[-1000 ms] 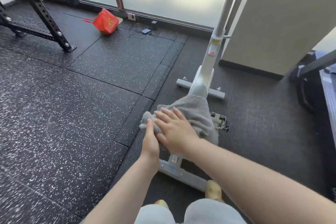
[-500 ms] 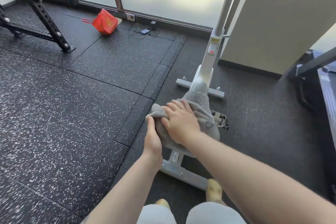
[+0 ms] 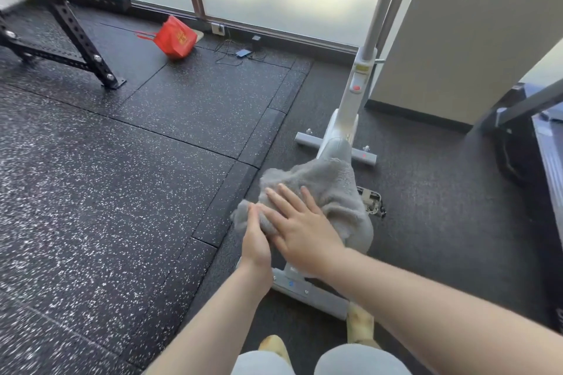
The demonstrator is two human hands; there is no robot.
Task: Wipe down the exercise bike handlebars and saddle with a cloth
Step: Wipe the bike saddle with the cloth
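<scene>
The grey cloth [image 3: 329, 192] is draped over the saddle of the white exercise bike [image 3: 347, 119], covering it so completely that the saddle itself is hidden. The right hand [image 3: 300, 227] lies flat on top of the cloth with its fingers straight and slightly spread, pressing the fabric down. The left hand [image 3: 255, 237] is positioned just beside it at the cloth's left edge, where a bunched corner of fabric sits under its fingertips; whether the fingers pinch that corner or merely touch it cannot be determined. Both forearms extend from the lower edge of the view toward the bike. The bike's upright post rises toward the top of the view, and its handlebars are out of frame. A pedal [image 3: 372, 201] protrudes just to the right of the cloth, and the rear stabiliser bar [image 3: 307, 289] rests on the floor below the hands. The floor is covered with black speckled rubber mats [image 3: 100, 192]. A red bag [image 3: 178, 36] lies near the window, well apart from the bike, and a black perforated rack frame [image 3: 76, 36] stands at the upper left.
</scene>
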